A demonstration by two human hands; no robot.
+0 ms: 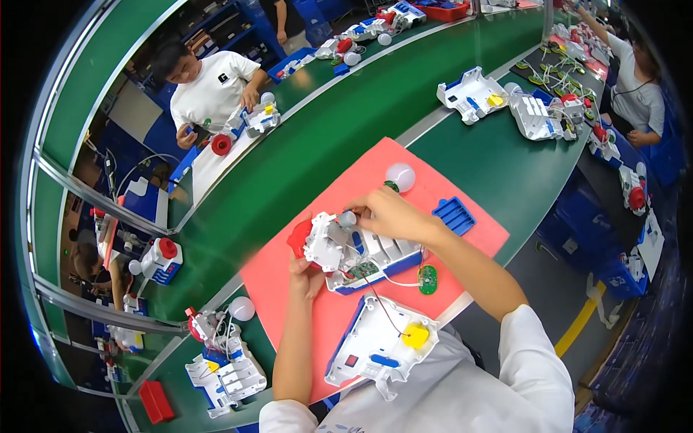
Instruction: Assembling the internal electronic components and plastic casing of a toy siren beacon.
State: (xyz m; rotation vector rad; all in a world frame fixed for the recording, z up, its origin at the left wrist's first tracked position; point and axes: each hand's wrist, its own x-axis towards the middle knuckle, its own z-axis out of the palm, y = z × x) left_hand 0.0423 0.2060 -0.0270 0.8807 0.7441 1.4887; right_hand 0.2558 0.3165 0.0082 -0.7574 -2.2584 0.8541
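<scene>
My left hand [306, 280] is closed round a white plastic head piece with a red cap [322, 242], tilted above a white-and-blue housing [393, 258]. My right hand [386, 214] pinches a small grey cylinder [348, 219] against that piece's right side. Inside the housing are open slots and a green circuit board [363, 270]. Wires lead from it to a green oval board [427, 280] lying to the right. Nearer to me rests a white shell [382, 343] with a yellow block [416, 335], joined by a thin dark wire. All lie on a pink mat [289, 317].
A round white bulb [400, 177] and a blue slotted part [455, 215] lie at the mat's far right. Half-assembled units [227, 368] stand left, with a red bin [156, 402]. More shells [473, 95] lie far right. Across the green belt [317, 159], a person [209, 90] handles similar parts.
</scene>
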